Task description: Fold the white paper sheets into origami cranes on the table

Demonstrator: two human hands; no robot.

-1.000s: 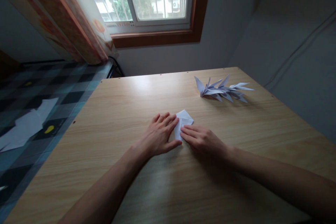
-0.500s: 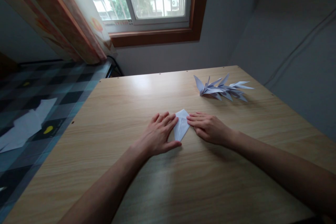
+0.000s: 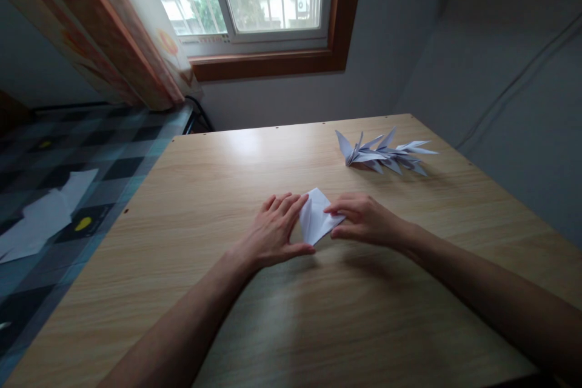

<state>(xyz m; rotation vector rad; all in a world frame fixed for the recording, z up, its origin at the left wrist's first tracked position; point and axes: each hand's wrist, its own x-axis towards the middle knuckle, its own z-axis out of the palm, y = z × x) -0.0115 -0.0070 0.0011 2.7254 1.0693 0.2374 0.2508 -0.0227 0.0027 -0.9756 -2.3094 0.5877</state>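
A small folded white paper (image 3: 315, 219) lies on the wooden table (image 3: 218, 182) in front of me. My left hand (image 3: 273, 230) rests flat on the table, fingers stretched out, pressing the paper's left edge. My right hand (image 3: 364, 218) pinches the paper's right flap and holds it raised off the table.
A row of finished folded paper cranes (image 3: 385, 153) lies at the table's far right. Left of the table is a bed with a checked cover (image 3: 68, 182) and loose white sheets (image 3: 40, 215). A curtain (image 3: 113, 30) and a window are behind; a grey wall is on the right.
My right hand went from lying flat on the paper to sliding right, then pinching and raising the right flap. The left hand has stayed put.
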